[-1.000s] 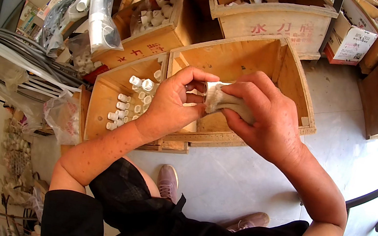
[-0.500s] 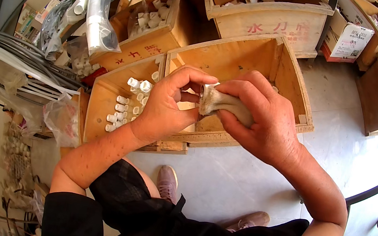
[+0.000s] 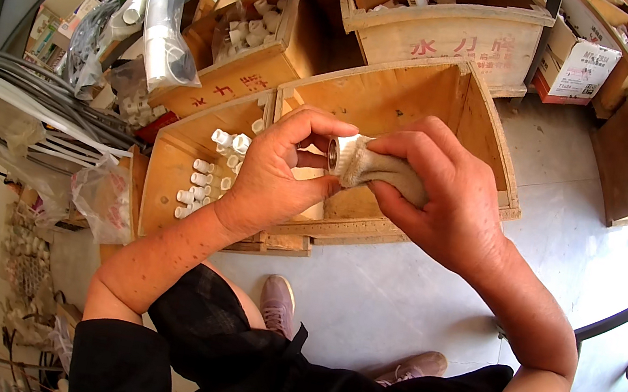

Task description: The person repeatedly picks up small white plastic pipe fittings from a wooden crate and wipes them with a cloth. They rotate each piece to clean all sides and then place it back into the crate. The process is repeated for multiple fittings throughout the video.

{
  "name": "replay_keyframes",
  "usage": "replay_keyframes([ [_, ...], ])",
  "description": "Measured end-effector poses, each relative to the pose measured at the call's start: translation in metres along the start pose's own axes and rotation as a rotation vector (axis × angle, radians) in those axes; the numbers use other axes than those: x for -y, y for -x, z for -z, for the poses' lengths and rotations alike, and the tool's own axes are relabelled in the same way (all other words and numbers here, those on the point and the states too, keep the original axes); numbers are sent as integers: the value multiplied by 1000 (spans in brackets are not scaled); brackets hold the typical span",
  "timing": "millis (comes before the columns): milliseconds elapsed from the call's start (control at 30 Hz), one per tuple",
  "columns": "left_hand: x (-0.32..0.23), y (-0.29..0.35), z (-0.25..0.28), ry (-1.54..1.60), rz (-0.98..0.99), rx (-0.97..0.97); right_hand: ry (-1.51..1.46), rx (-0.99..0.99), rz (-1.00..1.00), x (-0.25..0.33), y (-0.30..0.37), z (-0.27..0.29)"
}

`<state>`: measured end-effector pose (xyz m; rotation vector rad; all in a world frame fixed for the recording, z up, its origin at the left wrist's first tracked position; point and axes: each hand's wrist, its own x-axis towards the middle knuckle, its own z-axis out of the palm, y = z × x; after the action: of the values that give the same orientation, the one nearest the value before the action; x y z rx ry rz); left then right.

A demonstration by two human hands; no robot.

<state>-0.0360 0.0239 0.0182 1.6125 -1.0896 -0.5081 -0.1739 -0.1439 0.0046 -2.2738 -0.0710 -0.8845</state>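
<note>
Between thumb and fingers, my left hand [image 3: 286, 167] grips a white ribbed pipe fitting [image 3: 343, 155] with a metal ring at its open end. My right hand [image 3: 445, 200] is closed on a greyish-beige cloth [image 3: 399, 178], whose edge presses against the fitting's right side. Both hands are raised over a wooden box [image 3: 494, 151] with two compartments. White pipe fittings [image 3: 201, 180] stand in loose rows in its left compartment. My hands hide part of the right compartment.
Behind stand more wooden boxes [image 3: 453, 46] with white fittings. Grey and white hoses [image 3: 41, 104] coil at the left, near a plastic-wrapped pipe [image 3: 163, 33]. At the right are a cardboard box [image 3: 580, 70] and a wooden box [image 3: 623, 163] with larger white fittings.
The cloth has slid right along the fitting, baring more of its white ribbed side. My right hand has shifted slightly right; the left hand barely moved.
</note>
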Motion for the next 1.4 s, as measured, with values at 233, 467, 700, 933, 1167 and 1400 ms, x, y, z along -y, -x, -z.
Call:
replay_keyframes([
  [233,-1,0,7,13,4,-26,126,-35,-115,-27,0,14],
  [467,2,-1,4,45,11,-13,58,-5,94,-3,-3,-1],
  [700,2,0,11,20,7,8,117,-22,-97,-34,5,16],
  [933,4,-3,2,-1,-50,-2,33,3,119,-2,-5,3],
  [1167,2,-2,10,-61,-66,15,142,-51,-16,-32,0,12],
  [1400,6,-1,7,143,28,33,-646,10,-470,-19,0,7],
])
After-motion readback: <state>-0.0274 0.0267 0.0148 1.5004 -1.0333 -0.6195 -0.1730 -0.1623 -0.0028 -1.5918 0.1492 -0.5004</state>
